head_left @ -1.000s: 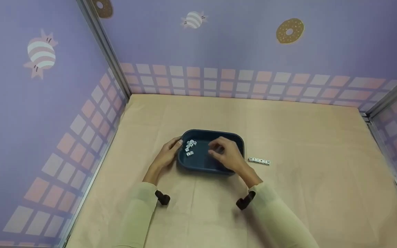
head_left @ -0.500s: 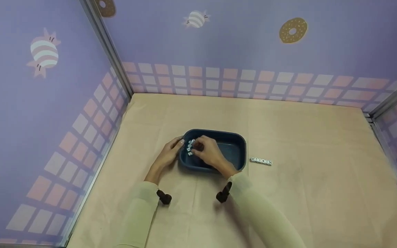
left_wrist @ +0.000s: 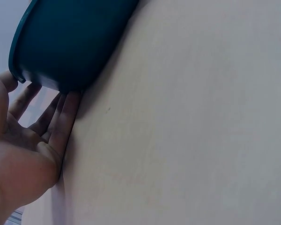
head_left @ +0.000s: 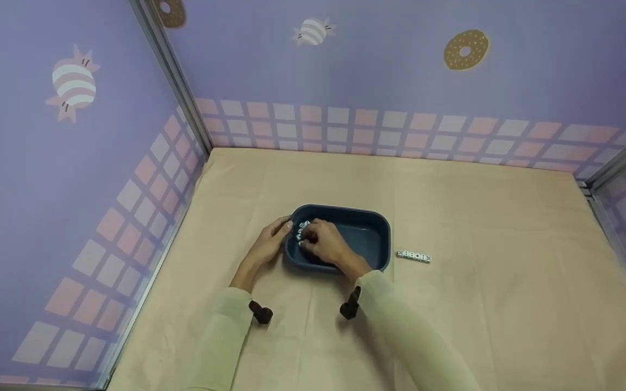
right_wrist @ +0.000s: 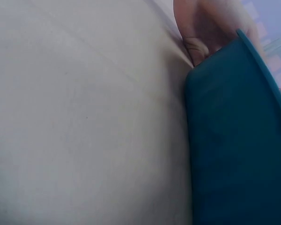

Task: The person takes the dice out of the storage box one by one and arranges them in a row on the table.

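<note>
My left hand (head_left: 267, 244) holds the left end of a dark blue-green tray (head_left: 367, 241), thumb at the rim. In the left wrist view the fingers (left_wrist: 65, 117) of that hand lie against the tray's outer wall (left_wrist: 70, 42). Inside the tray, my right hand (head_left: 326, 244) is over its left part, fingers bent at a small group of white dice (head_left: 304, 224). Whether a die is pinched is hidden by the fingers. The right wrist view shows mostly the tray's outer side (right_wrist: 234, 140), which covers the right hand's fingertips.
Right of the tray, several white dice form a straight row (head_left: 414, 256) on the beige cloth (head_left: 481, 217). Purple patterned walls (head_left: 378, 70) enclose the table at the back and both sides.
My right hand has moved left within the tray, from its right half to the dice, and then a little lower onto them. The left hand stays at the tray's end.
</note>
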`<state>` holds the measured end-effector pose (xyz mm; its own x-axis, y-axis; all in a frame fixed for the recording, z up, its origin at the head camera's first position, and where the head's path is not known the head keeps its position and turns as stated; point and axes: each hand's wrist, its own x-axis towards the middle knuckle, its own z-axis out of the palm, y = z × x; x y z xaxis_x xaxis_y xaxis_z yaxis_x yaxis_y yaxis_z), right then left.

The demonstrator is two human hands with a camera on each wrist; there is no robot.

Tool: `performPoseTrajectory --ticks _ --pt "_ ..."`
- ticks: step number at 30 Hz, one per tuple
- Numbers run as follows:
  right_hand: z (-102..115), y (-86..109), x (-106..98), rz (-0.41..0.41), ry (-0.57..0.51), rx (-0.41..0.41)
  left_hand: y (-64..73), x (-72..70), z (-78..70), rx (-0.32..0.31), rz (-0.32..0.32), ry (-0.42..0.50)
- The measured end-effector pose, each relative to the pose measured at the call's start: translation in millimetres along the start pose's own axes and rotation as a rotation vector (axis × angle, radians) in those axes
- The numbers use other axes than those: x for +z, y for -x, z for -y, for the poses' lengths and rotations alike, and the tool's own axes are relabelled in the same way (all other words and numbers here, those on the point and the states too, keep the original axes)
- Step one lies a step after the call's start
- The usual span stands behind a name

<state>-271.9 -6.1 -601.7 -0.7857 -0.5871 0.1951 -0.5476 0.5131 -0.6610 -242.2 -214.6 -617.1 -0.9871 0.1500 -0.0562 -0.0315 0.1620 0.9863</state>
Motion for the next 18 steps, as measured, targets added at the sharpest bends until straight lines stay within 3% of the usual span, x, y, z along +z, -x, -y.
performPoseTrajectory --ticks 18 --pt "-1.6 -0.6 2.9 0.027 -0.055 0.079 -0.6 -0.3 0.2 0.011 -0.028 -0.059"
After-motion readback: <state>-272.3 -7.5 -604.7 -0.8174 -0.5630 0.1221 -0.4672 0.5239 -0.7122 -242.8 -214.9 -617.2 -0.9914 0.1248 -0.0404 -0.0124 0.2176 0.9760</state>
